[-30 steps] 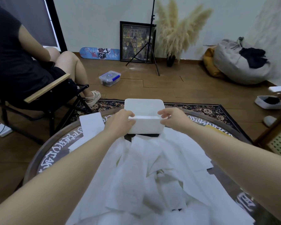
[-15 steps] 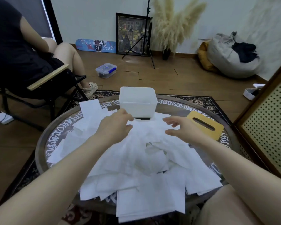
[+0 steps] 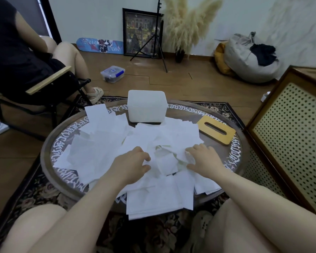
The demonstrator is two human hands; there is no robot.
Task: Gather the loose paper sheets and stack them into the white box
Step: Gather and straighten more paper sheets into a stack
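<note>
On the near side of the sheets point(image 3: 106, 143), my left hand point(image 3: 130, 162) and right hand point(image 3: 203, 158) rest loosely curled on top, gripping nothing yet, so next I'd bunch a stack for the box point(image 3: 147, 106) at the far edge.

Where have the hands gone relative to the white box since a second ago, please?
Yes, moved: both hands, left and right, left the box and came back toward the person, onto the paper pile.
</note>
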